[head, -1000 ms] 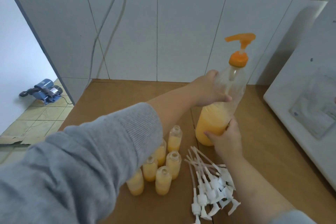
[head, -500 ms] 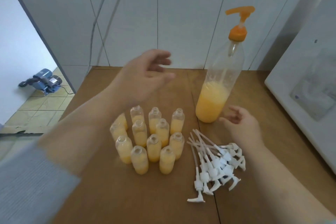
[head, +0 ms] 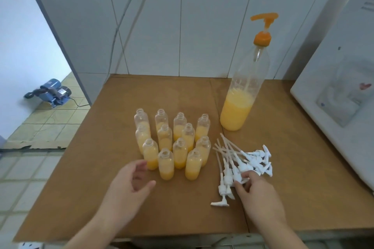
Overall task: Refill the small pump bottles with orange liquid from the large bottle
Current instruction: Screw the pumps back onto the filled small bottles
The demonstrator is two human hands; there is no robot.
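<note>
a: where are the small bottles (head: 174, 143)?
b: clustered left of the big bottle (head: 243, 91), uncapped, part-filled, probably awaiting tops.
a: hands?
b: left hand (head: 129, 186) open, empty, just before the cluster. right hand (head: 255, 188) pinches a pump (head: 237, 176) from the white pile (head: 249, 161) right of the cluster.
a: obstacles?
b: tangled tubes; white appliance (head: 334, 95) farther right.

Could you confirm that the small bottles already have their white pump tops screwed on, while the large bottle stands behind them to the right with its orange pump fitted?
Not quite: the head view shows the small bottles still open-necked. Their white pump tops lie loose in a pile to the right, where the right hand reaches into them. The large bottle does stand behind to the right with its orange pump fitted.
</note>
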